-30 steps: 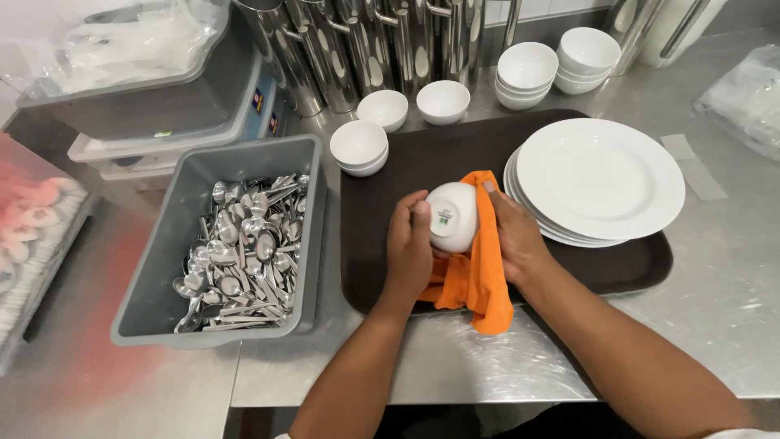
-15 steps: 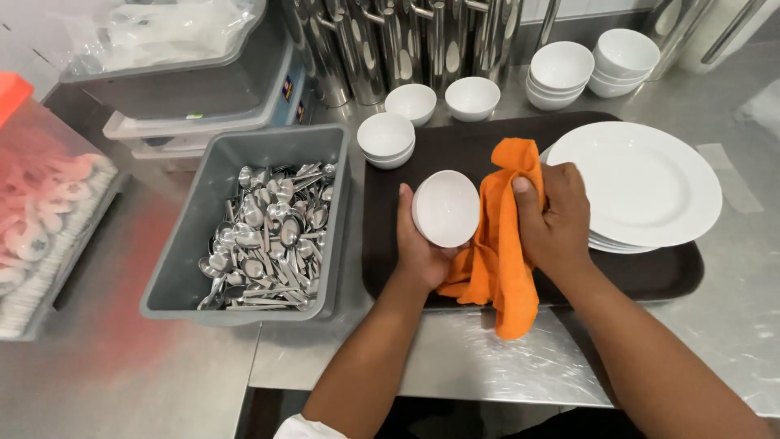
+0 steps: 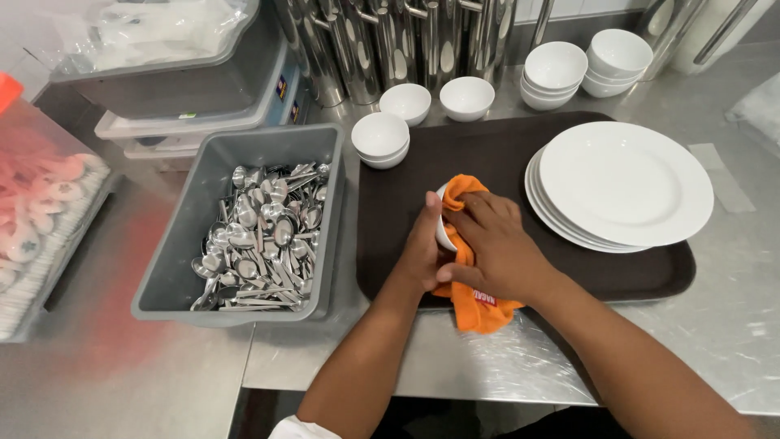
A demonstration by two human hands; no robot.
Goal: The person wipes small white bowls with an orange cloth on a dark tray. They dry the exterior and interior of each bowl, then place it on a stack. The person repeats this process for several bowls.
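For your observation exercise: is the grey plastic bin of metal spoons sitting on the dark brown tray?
No, the grey plastic bin sits on the steel counter, left of the dark brown tray.

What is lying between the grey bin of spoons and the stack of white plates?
In the head view: the dark tray, with both hands wiping a small white bowl.

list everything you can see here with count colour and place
small bowl: one, white, held on its side over the tray, mostly hidden by the hands and cloth
cloth: one, orange, pressed into the bowl, hanging over the tray's front edge
tray: one, dark brown, middle of the counter
plates: a stack, white, right side of the tray
loose bowls: several, white, singly or stacked, at and behind the tray's back edge
bin: one, grey, left of the tray
spoons: many, silver, inside the bin
jugs: a row, shiny metal, at the back
counter: steel
left hand: grips the bowl
right hand: works the cloth
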